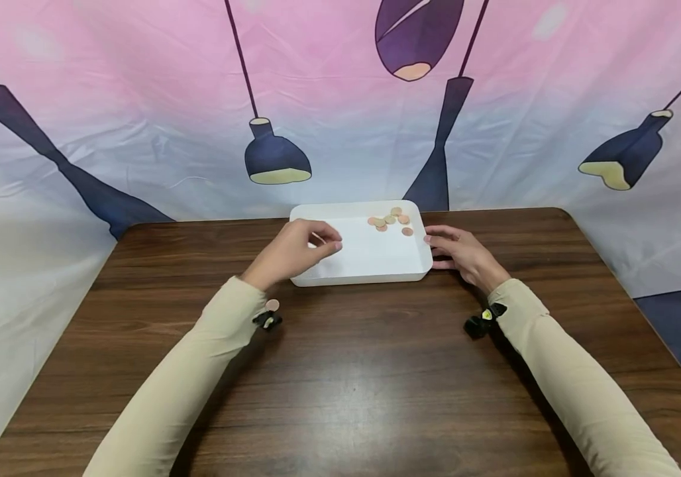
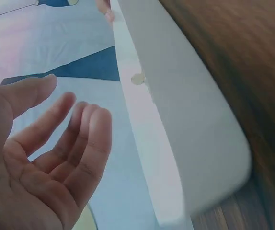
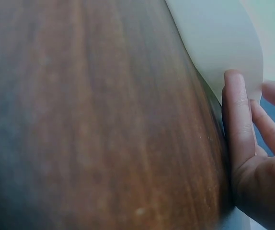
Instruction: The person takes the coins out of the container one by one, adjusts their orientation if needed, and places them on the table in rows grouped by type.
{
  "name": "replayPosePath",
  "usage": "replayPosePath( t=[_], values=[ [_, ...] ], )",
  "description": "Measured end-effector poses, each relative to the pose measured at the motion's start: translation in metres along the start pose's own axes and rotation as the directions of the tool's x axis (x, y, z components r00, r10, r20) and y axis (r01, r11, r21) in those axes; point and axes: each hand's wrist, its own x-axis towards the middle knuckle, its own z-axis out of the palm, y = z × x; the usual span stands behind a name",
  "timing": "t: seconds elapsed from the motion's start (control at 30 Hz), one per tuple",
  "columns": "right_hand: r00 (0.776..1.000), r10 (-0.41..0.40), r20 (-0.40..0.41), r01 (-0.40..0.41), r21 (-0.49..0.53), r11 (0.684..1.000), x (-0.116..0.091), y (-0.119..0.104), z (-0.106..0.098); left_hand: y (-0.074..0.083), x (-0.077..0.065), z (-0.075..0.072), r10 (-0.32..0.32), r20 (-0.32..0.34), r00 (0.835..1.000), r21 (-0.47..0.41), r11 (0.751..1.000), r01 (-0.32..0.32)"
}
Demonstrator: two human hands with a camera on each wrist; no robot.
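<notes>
A shallow white tray (image 1: 370,252) stands near the back of the table, with several copper- and brass-coloured coins (image 1: 391,219) toward its back right. My left hand (image 1: 301,248) hovers over the tray's left end, palm showing in the left wrist view, fingers loosely curved. A gap shows between its thumb and fingertips, with nothing held. At the tray's right end, my right hand (image 1: 462,253) touches the outer wall and rim with extended fingers. The right wrist view shows one finger (image 3: 236,110) lying straight along the white wall.
A single coin (image 1: 272,305) shows beside the left cuff, in front of the tray. Dark wood table (image 1: 346,371) extends toward me. A printed cloth (image 1: 185,132) hangs right behind the table's back edge. Small black wrist cameras (image 1: 479,324) sit under both sleeves.
</notes>
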Motion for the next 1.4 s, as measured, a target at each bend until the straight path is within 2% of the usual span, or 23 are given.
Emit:
replayPosePath(
  t=[0.13,0.3,0.43,0.63,0.8,0.93,1.1,1.4],
  values=[
    [1.0,0.003,-0.003,-0.003,0.011,1.0,0.0,0.001,-0.001,0.006,0.025,0.009,-0.022,0.039,0.999,-0.021,1.0,0.023],
    [1.0,-0.006,0.003,0.006,0.036,0.999,0.001,0.002,-0.002,0.01,0.051,0.023,-0.095,0.079,0.992,-0.04,0.994,0.099],
    [1.0,-0.011,-0.004,0.011,0.036,0.999,0.001,0.003,-0.002,0.007,0.07,0.031,-0.163,0.112,0.98,-0.029,0.986,0.167],
    [1.0,-0.014,-0.012,0.014,0.029,0.999,0.002,0.003,0.0,-0.002,0.092,0.039,-0.233,0.141,0.962,0.021,0.972,0.233],
    [1.0,-0.008,-0.012,0.008,0.032,0.999,0.002,0.003,-0.001,-0.005,0.106,0.048,-0.253,0.158,0.955,0.08,0.967,0.243],
    [1.0,-0.005,-0.015,0.005,0.031,1.0,0.001,0.004,-0.002,-0.008,0.113,0.057,-0.235,0.184,0.954,0.179,0.963,0.203],
    [1.0,-0.002,-0.019,0.002,0.031,1.0,0.001,0.005,-0.002,-0.012,0.112,0.064,-0.251,0.192,0.949,0.287,0.939,0.19],
    [1.0,0.017,-0.024,-0.016,0.045,0.999,0.002,0.002,-0.002,-0.011,0.097,0.051,-0.234,0.171,0.957,0.234,0.953,0.191]
  ],
)
